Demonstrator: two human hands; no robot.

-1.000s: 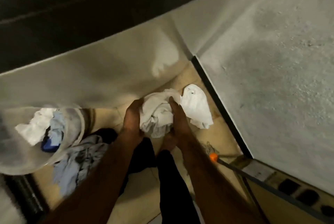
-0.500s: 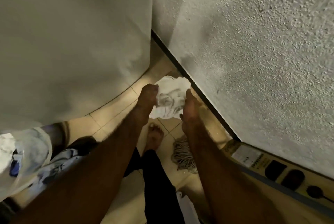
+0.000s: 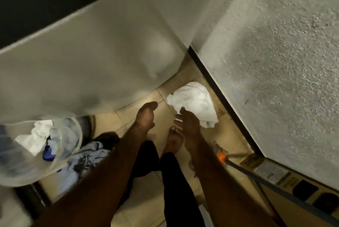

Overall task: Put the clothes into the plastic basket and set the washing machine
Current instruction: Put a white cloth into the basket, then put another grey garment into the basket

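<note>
Hovering over the tiled floor point(image 3: 231, 135), the left hand point(image 3: 145, 115) and right hand point(image 3: 189, 122) hung loose, holding nothing, with the white garment point(image 3: 194, 100) lying by the wall just beyond them, so the gathering step seemed in hand, and the next move called for grasping it and carrying it to the plastic basket point(image 3: 77, 131).

Beige tiled floor point(image 3: 231, 135): crumpled white cloth point(image 3: 194, 102) is seen lying by the wall skirting point(image 3: 220, 89). At L, clear plastic basket point(image 3: 18, 171) is set, w/ light-blue clothes point(image 3: 86, 159) heaped just beside it. At R, mop head point(image 3: 218, 147) is laid near a cardboard box point(image 3: 275, 175).
</note>
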